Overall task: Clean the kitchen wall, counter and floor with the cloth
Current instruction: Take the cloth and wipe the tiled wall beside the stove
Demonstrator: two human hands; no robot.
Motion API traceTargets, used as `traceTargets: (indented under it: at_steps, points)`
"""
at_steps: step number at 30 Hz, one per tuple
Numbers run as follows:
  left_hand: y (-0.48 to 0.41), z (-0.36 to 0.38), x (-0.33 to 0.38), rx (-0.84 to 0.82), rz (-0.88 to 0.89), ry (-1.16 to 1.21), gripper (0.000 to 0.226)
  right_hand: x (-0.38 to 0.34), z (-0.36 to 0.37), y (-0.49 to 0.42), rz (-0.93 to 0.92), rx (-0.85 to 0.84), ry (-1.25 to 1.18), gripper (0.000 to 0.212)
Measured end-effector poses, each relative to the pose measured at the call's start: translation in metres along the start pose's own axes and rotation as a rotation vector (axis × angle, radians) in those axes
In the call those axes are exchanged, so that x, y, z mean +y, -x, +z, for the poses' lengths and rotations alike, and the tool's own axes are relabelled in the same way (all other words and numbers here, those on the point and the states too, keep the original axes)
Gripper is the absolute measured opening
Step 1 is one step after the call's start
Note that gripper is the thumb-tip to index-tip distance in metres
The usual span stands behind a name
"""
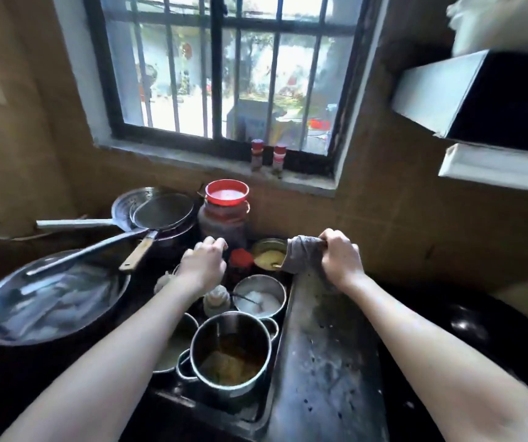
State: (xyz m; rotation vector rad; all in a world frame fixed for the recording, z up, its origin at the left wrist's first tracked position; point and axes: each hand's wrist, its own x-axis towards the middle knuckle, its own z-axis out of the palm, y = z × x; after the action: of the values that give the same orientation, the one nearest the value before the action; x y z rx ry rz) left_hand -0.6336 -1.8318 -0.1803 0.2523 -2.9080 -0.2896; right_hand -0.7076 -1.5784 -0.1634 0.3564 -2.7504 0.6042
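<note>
My right hand point(340, 258) grips a grey cloth point(300, 258), bunched at the far end of a stained steel counter strip point(323, 362) close to the brown tiled wall point(415, 224). The cloth hangs partly over a small bowl of yellow paste point(267, 255). My left hand point(205, 263) reaches among the seasoning containers, its fingers curled near a small red-capped bottle point(240, 261); whether it holds anything is unclear.
A big red-lidded jar point(224, 215) stands against the wall. Steel pots point(230, 352), a salt bowl point(259, 298) and a squeeze bottle crowd the counter's middle. Pans and a wok point(52, 298) lie at left. A range hood point(479, 97) juts out at upper right. Two spice bottles point(267, 154) stand on the windowsill.
</note>
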Motion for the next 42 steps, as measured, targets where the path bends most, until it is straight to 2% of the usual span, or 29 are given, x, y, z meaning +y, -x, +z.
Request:
traceTargets:
  at_steps: [7,16,23,28,33,37,39,42]
  points:
    - [-0.035,0.03,0.074,-0.021,0.204,0.015,0.031,0.087,-0.036,0.018,0.229,0.105,0.076,0.026]
    - [-0.039,0.061,0.187,-0.078,0.391,0.003,0.031,0.187,-0.083,0.052,0.385,0.132,0.15,0.028]
    - [-0.026,0.081,0.282,-0.045,0.352,-0.041,0.029,0.274,-0.129,0.061,0.372,0.084,0.122,0.018]
    - [-0.016,0.09,0.341,0.007,0.303,0.016,0.028,0.321,-0.152,0.056,0.37,0.024,0.044,0.014]
    - [-0.014,0.087,0.38,0.09,0.31,0.067,0.026,0.344,-0.16,0.047,0.437,-0.034,0.008,0.013]
    - [-0.02,0.088,0.392,0.107,0.319,0.144,0.022,0.347,-0.156,0.035,0.522,0.009,-0.055,0.013]
    - [-0.018,0.093,0.392,0.131,0.31,0.17,0.02,0.344,-0.153,0.03,0.583,0.013,-0.101,0.019]
    - [-0.015,0.1,0.394,0.165,0.295,0.197,0.021,0.343,-0.146,0.017,0.652,-0.003,-0.113,0.039]
